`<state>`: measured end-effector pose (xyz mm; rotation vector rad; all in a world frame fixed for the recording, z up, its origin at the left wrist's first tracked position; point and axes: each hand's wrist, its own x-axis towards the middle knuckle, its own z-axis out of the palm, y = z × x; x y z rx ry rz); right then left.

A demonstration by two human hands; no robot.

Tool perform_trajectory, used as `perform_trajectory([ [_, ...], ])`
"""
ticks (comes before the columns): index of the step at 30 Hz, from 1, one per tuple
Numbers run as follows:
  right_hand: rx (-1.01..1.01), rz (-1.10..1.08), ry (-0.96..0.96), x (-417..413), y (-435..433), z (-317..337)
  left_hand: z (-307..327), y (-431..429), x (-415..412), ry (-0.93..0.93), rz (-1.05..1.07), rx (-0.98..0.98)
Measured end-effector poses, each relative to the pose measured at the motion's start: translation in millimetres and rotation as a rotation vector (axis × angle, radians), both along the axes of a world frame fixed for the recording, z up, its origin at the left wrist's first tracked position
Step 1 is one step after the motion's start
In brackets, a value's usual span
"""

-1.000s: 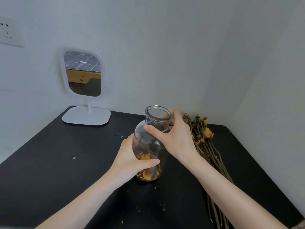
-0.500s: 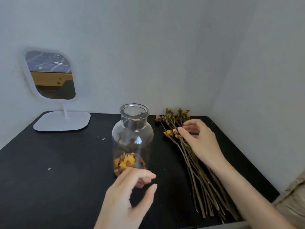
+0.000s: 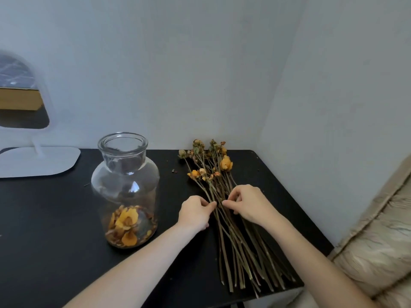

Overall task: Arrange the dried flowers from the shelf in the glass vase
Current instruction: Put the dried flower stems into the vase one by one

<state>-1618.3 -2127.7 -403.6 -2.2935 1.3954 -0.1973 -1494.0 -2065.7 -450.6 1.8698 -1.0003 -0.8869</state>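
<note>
Both hands, left hand [image 3: 195, 213] and right hand [image 3: 248, 204], pinch stems of one dried flower bunch [image 3: 222, 203] lying by the black table's [image 3: 44, 230] right edge. One glass vase [image 3: 125, 190] stands left of it, one mirror [image 3: 24, 121] at the far-left corner.

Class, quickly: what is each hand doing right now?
Left hand: pinching the dried flower stems.
Right hand: fingertips closed on the same stems.

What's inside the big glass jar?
The glass vase has loose orange and yellow dried petals heaped at its bottom; above them it looks empty. What lies beneath the heap is covered.
</note>
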Motion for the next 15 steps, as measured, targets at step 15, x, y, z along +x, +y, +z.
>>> perform_trajectory([
  [15, 0.082, -0.083, -0.077, 3.5, -11.2, -5.4, 11.4, 0.9, 5.3, 0.060, 0.019, -0.125],
])
